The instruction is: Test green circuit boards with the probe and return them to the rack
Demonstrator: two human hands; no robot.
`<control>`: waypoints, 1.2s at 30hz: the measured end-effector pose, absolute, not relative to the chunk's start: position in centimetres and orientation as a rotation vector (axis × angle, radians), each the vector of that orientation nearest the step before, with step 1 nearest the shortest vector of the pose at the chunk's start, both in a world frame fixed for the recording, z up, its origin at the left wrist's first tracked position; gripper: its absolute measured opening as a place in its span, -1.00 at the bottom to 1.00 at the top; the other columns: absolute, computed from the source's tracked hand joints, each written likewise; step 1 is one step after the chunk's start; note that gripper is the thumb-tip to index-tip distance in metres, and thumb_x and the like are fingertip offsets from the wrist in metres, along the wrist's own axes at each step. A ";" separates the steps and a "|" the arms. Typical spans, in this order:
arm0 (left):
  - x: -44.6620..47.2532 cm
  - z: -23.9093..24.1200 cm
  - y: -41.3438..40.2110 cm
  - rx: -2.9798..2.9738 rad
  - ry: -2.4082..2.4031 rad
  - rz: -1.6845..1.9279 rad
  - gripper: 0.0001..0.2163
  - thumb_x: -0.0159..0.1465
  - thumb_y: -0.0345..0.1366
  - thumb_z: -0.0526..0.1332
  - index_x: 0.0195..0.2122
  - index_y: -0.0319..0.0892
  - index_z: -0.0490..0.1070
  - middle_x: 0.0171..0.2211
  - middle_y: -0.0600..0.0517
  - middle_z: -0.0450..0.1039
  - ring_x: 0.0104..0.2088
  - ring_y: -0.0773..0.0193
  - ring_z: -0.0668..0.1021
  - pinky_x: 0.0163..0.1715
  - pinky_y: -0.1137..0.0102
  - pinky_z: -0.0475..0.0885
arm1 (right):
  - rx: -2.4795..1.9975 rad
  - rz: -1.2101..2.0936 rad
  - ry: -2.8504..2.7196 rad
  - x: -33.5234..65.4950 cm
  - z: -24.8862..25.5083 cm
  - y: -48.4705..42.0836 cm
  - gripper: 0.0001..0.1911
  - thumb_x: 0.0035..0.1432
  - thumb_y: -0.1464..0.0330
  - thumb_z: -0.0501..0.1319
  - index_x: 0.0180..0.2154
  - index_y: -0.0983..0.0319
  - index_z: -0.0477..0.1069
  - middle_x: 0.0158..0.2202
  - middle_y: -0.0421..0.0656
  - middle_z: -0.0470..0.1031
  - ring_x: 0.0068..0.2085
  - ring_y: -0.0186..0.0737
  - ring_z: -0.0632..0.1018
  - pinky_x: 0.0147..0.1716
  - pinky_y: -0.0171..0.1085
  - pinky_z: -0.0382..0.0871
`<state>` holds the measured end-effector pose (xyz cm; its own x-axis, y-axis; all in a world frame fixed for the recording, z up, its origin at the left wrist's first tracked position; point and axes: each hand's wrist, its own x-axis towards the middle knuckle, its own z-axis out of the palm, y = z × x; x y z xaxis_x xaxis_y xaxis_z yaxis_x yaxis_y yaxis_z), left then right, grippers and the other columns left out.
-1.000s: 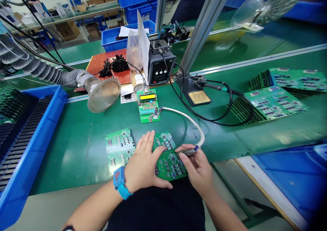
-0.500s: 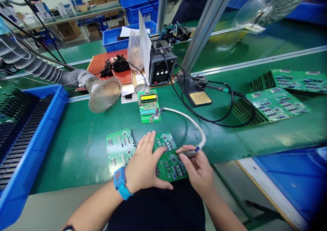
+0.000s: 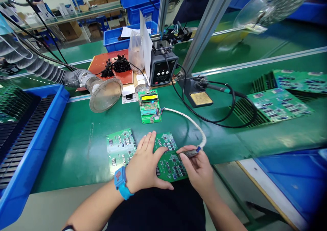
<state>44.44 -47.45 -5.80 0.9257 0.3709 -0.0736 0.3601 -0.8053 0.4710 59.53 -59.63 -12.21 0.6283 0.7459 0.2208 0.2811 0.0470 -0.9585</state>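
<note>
My left hand (image 3: 144, 166), with a blue wrist strap (image 3: 120, 182), lies flat with fingers spread on a green circuit board (image 3: 170, 161) at the near table edge. My right hand (image 3: 198, 168) pinches a small dark connector (image 3: 191, 152) against the board's right side. A white braided cable (image 3: 190, 120) runs from that connector to a small green programmer board with a yellow display (image 3: 149, 106). A second green circuit board (image 3: 120, 149) lies just left of my left hand.
A fume-extractor hose and funnel (image 3: 103, 93) hang at left above the green mat. A soldering station (image 3: 163, 67) and iron stand (image 3: 198, 95) sit behind. Blue trays flank both sides (image 3: 30, 139), (image 3: 293, 183). Racks of boards (image 3: 278, 103) lie at right. A person stands beyond the frame post.
</note>
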 end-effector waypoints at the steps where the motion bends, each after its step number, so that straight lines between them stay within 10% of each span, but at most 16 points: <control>1: 44.5 -5.8 -47.4 2.592 0.527 0.027 -0.04 -0.23 0.16 0.49 0.16 -0.17 0.25 0.37 -0.32 -0.31 0.33 -0.34 -0.10 0.24 -0.18 -0.03 | -1.514 0.449 -0.891 59.5 -12.0 -59.6 -0.86 0.26 0.32 0.17 -0.13 0.15 0.32 -0.30 -0.15 0.50 -0.26 -0.24 0.56 -0.22 -0.29 0.49; 36: 44.5 -5.8 -47.4 2.596 0.518 0.002 -0.03 -0.23 0.15 0.49 0.17 -0.21 0.25 0.35 -0.44 -0.28 0.33 -0.34 -0.13 0.22 -0.19 -0.04 | -1.468 0.446 -0.938 59.5 -11.8 -59.5 -0.87 0.28 0.40 0.14 -0.13 0.13 0.33 -0.27 -0.20 0.46 -0.22 -0.37 0.53 -0.16 -0.45 0.42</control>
<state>44.48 -47.37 -5.80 0.9279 0.3613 -0.0917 0.3607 -0.8081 0.4657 59.48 -59.52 -11.83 0.5909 0.7636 0.2603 0.2805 0.1081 -0.9537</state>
